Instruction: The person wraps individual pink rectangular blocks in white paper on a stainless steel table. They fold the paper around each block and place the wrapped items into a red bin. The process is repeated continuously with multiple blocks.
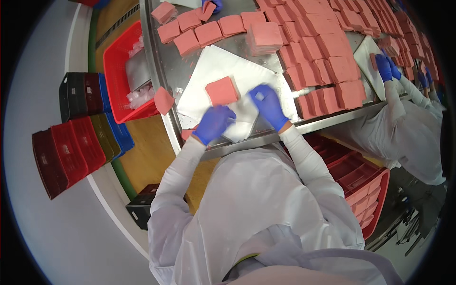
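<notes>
A small stack of square pink slices (222,91) lies on white wrapping sheets (199,78), which are spread at an angle on the metal table. My left hand (214,124), in a blue glove, is just below the stack with its fingers curled over the sheets' near part. To the right, my right hand (268,106) is blurred and bent over the same sheets, its fingers drawn together. A small white patch shows among the right fingers; whether it is paper or a gap, I cannot tell. Blur also hides whether the left fingers grip the sheet.
Rows of pink slice stacks (333,46) fill the table's right side; a taller stack (264,37) stands beyond the sheets. A red basket (117,71) adjoins the left edge, where a loose pink piece (164,101) overhangs. Co-workers' gloved hands (384,67) work at right; another (214,6) is at top.
</notes>
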The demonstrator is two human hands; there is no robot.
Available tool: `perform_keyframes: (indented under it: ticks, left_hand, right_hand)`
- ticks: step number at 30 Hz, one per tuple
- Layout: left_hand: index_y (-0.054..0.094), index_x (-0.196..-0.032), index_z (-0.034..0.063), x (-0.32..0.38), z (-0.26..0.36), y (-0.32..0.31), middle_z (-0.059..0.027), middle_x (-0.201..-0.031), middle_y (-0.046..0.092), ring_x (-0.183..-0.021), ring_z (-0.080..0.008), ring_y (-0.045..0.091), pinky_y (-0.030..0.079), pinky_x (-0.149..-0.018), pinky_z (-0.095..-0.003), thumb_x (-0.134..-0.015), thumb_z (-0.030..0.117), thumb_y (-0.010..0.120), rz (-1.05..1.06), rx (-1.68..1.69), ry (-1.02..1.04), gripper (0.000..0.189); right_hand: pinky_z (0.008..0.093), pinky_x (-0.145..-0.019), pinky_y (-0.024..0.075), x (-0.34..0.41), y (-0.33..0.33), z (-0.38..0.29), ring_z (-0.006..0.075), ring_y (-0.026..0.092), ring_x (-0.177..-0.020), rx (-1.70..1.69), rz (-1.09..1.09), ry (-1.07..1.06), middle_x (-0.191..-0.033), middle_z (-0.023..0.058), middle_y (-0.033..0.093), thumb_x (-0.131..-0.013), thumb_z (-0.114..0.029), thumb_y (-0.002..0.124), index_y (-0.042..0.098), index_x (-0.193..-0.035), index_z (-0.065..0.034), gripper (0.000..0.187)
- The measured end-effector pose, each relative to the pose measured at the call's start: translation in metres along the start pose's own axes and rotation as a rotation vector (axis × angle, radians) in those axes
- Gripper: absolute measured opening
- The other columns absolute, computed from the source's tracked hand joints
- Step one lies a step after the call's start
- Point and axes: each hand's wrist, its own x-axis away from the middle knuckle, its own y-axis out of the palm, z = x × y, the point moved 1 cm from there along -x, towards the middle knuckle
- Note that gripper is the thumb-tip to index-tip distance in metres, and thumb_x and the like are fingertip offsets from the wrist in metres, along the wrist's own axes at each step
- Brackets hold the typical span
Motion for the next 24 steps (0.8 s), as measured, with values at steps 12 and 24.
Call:
perform_keyframes:
  ticks: [12, 24]
  left_hand:
    - [0.049, -0.134, 0.0030, -0.050, -0.023, 0.044, -0.0139, -0.125, 0.053, -0.119, -0.0317, 0.046, 0.038, -0.094, -0.0470, -0.091, 0.027, 0.055, 0.538, -0.304, -0.320, 0.049]
    - [0.054, -0.110, 0.0051, -0.054, -0.003, 0.033, -0.0183, -0.121, 0.053, -0.120, -0.0355, 0.044, 0.036, -0.094, -0.0485, -0.080, 0.026, 0.070, 0.623, -0.236, -0.364, 0.040]
  right_hand:
    - [0.0474, -0.084, 0.0463, 0.001, 0.029, 0.003, 0.0346, 0.054, -0.100, 0.577, -0.470, -0.058, -0.103, 0.0135, 0.058, -0.074, -0.029, 0.071, 0.066, -0.112, -0.0123, 0.042]
    - [0.0365, -0.079, 0.0516, -0.062, 0.066, 0.011, 0.0288, 0.063, -0.089, -0.084, -0.141, 0.160, -0.105, 0.0176, 0.059, -0.081, -0.006, 0.060, 0.057, -0.133, -0.0146, 0.052]
